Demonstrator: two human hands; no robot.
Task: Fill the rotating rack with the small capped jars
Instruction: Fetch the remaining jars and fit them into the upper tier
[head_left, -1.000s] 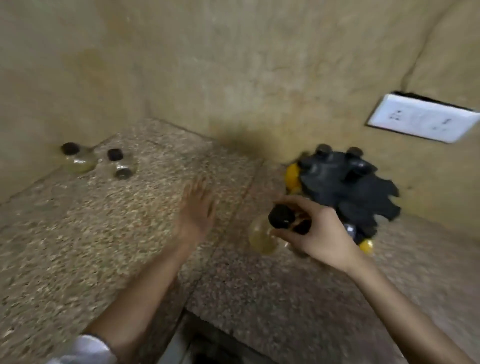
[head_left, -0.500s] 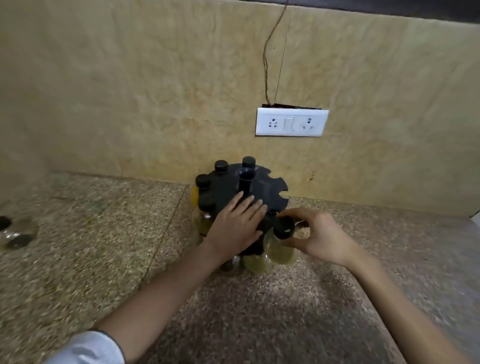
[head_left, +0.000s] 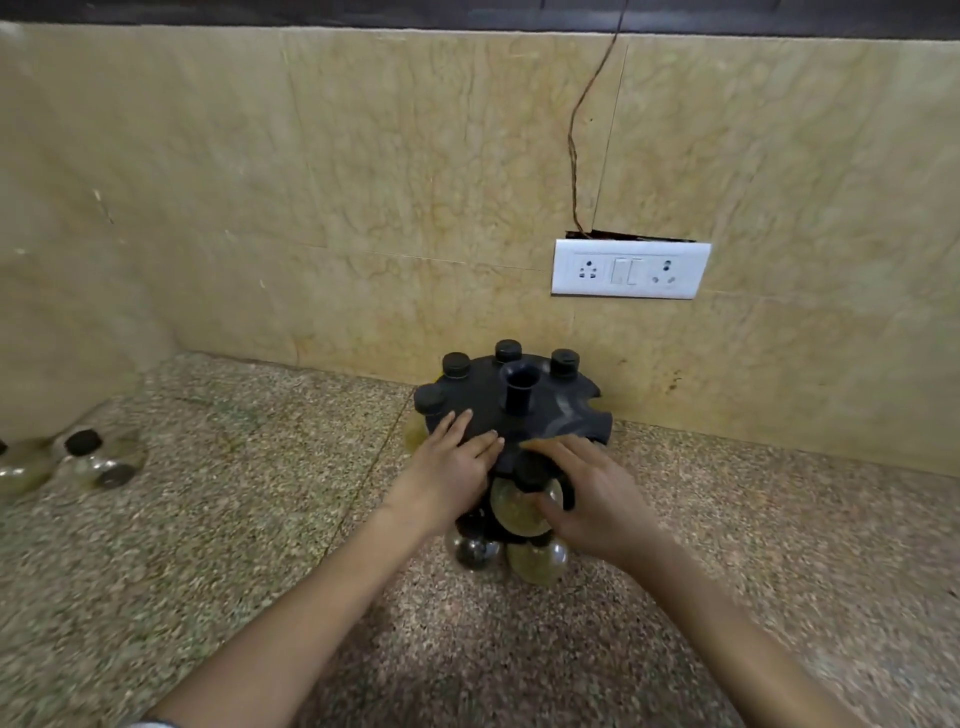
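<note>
The black rotating rack (head_left: 550, 410) stands on the speckled counter against the wall, with several black-capped jars in its back and left slots and empty notches on its right. My left hand (head_left: 449, 470) lies flat on the rack's top, fingers apart. My right hand (head_left: 587, 493) grips a small round jar (head_left: 514, 512) at the rack's near edge, its neck at a front slot; its cap is hidden. Two more jars (head_left: 537, 558) hang in the lower tier below it.
Loose capped jars (head_left: 98, 460) lie on the counter (head_left: 260, 519) at the far left, near the corner. A white switch and socket plate (head_left: 629, 269) is on the wall above the rack, with a thin wire running up from it.
The view has steadied and closed in on the rack. My right hand has pushed the jar inward to the rack's front slot. My left hand stays on the rack's top.
</note>
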